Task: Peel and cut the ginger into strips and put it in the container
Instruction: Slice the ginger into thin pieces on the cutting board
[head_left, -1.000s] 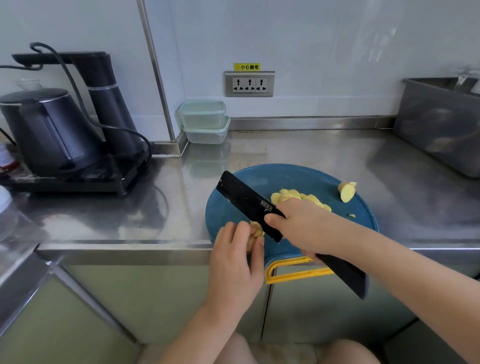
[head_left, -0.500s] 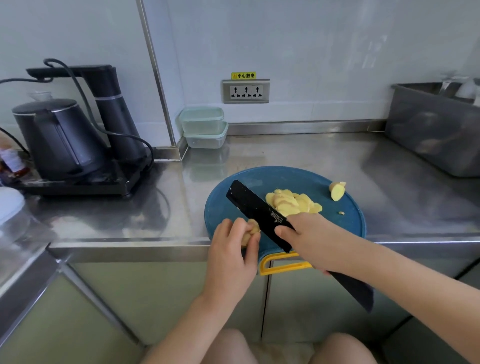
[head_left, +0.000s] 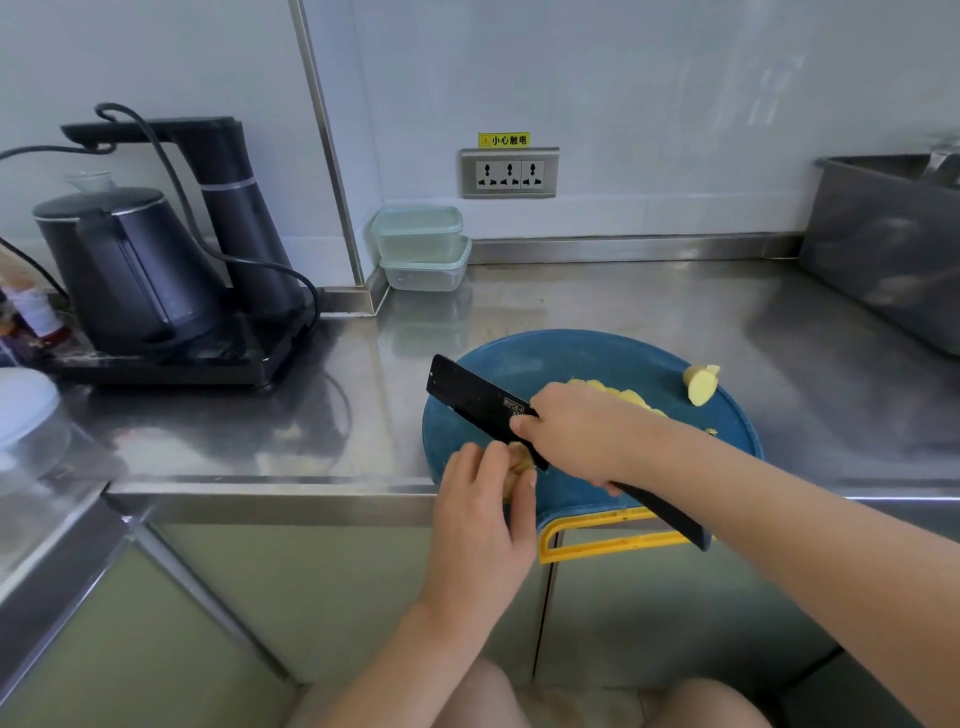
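Observation:
A round blue cutting board (head_left: 550, 358) with a yellow handle lies at the counter's front edge. My left hand (head_left: 485, 509) pinches a small piece of peeled ginger (head_left: 518, 457) against the board's near left part. My right hand (head_left: 582, 434) grips a black knife (head_left: 480, 397) where blade meets handle, the blade set just right of that piece. A heap of ginger slices (head_left: 618, 392) lies behind my right hand, mostly hidden. One larger ginger chunk (head_left: 701, 384) sits at the board's far right. Two stacked pale green containers (head_left: 421, 247) stand at the back wall.
A black electric kettle (head_left: 124, 270) on its base with a tall dispenser arm (head_left: 234, 208) fills the left counter. A grey bin (head_left: 888, 260) stands at the right. A wall socket (head_left: 510, 172) is above the containers. A white lid (head_left: 23, 405) is at far left.
The knife and my right hand have stayed beside the small ginger piece under my left fingers. The camera has shifted a little; the hands sit lower in view.

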